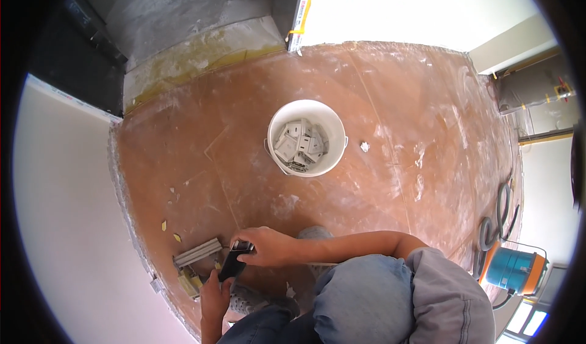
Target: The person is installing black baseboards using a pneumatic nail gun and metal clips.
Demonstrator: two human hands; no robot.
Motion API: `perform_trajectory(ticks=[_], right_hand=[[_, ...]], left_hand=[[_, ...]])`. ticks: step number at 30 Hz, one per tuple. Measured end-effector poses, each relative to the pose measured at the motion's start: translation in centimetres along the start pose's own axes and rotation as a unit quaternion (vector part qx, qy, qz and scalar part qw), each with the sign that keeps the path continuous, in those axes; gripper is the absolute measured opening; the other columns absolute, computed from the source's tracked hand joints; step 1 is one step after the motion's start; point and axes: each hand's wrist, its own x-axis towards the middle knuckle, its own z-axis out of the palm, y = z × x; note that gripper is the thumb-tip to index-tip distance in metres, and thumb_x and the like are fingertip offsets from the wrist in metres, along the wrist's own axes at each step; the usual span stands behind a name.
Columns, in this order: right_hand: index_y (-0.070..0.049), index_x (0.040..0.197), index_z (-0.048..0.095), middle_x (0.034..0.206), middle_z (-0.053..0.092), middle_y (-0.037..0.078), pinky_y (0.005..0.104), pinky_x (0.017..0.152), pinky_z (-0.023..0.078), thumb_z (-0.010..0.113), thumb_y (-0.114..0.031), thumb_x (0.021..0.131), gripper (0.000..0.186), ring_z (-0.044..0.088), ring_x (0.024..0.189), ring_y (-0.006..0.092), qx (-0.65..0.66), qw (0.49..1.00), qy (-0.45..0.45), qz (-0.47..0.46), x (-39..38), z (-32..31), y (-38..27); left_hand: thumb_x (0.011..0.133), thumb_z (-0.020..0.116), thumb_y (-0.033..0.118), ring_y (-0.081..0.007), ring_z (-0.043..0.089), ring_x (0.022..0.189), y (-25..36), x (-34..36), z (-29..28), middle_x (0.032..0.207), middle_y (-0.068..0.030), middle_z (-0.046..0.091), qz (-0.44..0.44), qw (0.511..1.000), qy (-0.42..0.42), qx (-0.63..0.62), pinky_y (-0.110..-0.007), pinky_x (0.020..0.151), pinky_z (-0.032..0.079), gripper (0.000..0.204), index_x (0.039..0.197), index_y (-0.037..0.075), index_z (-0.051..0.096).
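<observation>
Low and left of centre, a flat black object (pixel 232 266) is held between my two hands; its kind is not clear. My left hand (pixel 215 295) is closed on its lower end. My right hand (pixel 268 246) has its fingers curled around the upper end, where a small dark piece with a shiny edge (pixel 243 246) shows. Beside the hands, pale grey strips (pixel 198 252) lie on the floor with some yellowish pieces. My bent knee in faded denim (pixel 366 298) is close to my right forearm.
Ahead stands a white bucket (pixel 332 121) holding several whitish slotted plates (pixel 302 143). At the right are a teal and orange vacuum cleaner (pixel 516 268) and its grey hose (pixel 485 234). A pale wall (pixel 61 191) runs along the left. White crumbs and dust mark the brown floor (pixel 244 161).
</observation>
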Motion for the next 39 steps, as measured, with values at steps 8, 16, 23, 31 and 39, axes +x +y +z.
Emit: perform_trajectory(ticks=[8,16,23,31,39], right_hand=[[-0.005,0.106,0.066,0.103,0.069,0.017,0.0439,0.087,0.052,0.073,-0.018,0.086,0.026,0.068,0.097,0.0372,0.002,0.998,-0.062,0.011,0.1,-0.1,0.8],[-0.004,0.113,0.067,0.109,0.071,0.017,0.0433,0.090,0.052,0.075,-0.018,0.083,0.034,0.067,0.103,0.0367,-0.007,0.997,-0.067,0.035,0.5,-0.9,1.1],[-0.001,0.124,0.061,0.108,0.071,0.020,0.0410,0.091,0.052,0.075,-0.024,0.083,0.048,0.069,0.102,0.0351,0.062,0.998,0.018,0.004,3.7,-1.3,0.6],[-0.002,0.117,0.069,0.105,0.071,0.022,0.0554,0.093,0.048,0.064,-0.025,0.085,0.039,0.065,0.106,0.0399,-0.657,0.737,0.091,-0.134,8.0,-9.4,6.9],[-0.005,0.091,0.075,0.099,0.071,0.019,0.0607,0.080,0.046,0.062,-0.021,0.083,0.023,0.066,0.095,0.0364,-0.741,0.624,0.119,0.217,4.0,-20.9,11.7]], left_hand=[[0.088,0.069,0.024,-0.0522,0.063,0.091,0.6,0.1,0.2,0.088,-0.0313,0.067,-0.041,0.994,-0.075,-0.063,-0.054,0.074,0.049,0.039,0.114,-0.003,0.057],[0.084,0.072,0.024,-0.0477,0.067,0.087,1.0,0.7,0.1,0.088,-0.0292,0.068,-0.047,0.992,-0.078,-0.089,-0.048,0.074,0.050,0.035,0.106,-0.002,0.063],[0.079,0.078,0.019,-0.0234,0.058,0.073,-4.9,0.0,-0.5,0.079,-0.0139,0.064,-0.065,0.985,-0.012,-0.160,-0.037,0.071,0.049,0.034,0.101,-0.002,0.064],[0.092,0.069,0.021,-0.0406,0.062,0.097,-6.0,-2.7,-3.6,0.107,-0.0229,0.069,-0.155,0.984,0.074,-0.036,-0.047,0.086,0.047,0.035,0.119,-0.002,0.065],[0.087,0.073,0.019,-0.0314,0.060,0.086,-11.6,-3.7,-2.6,0.098,-0.0179,0.068,-0.112,0.978,0.169,-0.047,-0.042,0.080,0.049,0.033,0.111,-0.003,0.065]])
